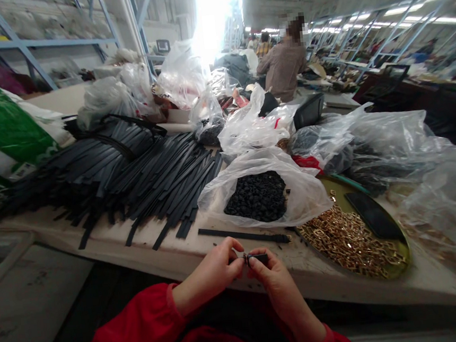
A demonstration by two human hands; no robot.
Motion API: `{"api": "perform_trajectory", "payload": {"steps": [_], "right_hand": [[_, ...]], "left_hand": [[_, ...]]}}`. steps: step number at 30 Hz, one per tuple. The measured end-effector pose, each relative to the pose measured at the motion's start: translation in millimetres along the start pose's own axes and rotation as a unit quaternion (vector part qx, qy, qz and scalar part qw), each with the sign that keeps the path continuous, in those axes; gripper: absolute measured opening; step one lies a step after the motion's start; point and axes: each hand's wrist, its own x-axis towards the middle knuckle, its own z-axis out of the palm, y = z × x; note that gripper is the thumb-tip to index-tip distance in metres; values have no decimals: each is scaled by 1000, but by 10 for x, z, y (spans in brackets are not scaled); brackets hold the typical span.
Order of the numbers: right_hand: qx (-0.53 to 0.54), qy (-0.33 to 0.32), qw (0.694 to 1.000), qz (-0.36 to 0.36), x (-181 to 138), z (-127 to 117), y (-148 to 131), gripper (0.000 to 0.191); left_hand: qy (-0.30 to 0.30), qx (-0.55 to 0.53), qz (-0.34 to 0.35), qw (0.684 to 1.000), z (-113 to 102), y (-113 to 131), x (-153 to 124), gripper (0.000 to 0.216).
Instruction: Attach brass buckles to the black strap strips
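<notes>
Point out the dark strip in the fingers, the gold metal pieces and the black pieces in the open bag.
Dark strip (pixel 261 257): head view, on its visible end.
Gold metal pieces (pixel 348 240): head view, middle of the heap.
Black pieces (pixel 256 196): head view, middle of the pile.

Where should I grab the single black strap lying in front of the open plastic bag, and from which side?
Try pinching the strap at its plain left end, coming down from the front. It looks narrow and flat, with bare table before it; the bag crowds its middle from behind, and its right end looks bulkier.
</notes>
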Motion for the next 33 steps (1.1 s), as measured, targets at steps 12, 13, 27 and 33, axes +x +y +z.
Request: {"api": "perform_trajectory", "payload": {"steps": [12, 13, 27, 33], "right_hand": [[144, -80, 983, 84, -43, 0, 78, 26], [146, -98, 979, 99, -42, -3, 87, 26], [-47, -12, 999, -18, 86, 0, 31, 34], [-102, -2, 994, -31, 78, 6, 68, 36]], "left_hand": [[19, 121, 19, 992, -12, -5, -55, 18], [16, 124, 18, 992, -7, -10, -62, 18], [-24, 37, -3, 999, -97, 91, -41, 15], [-49, -118, -78, 989, -77, 15, -45, 24]]}}
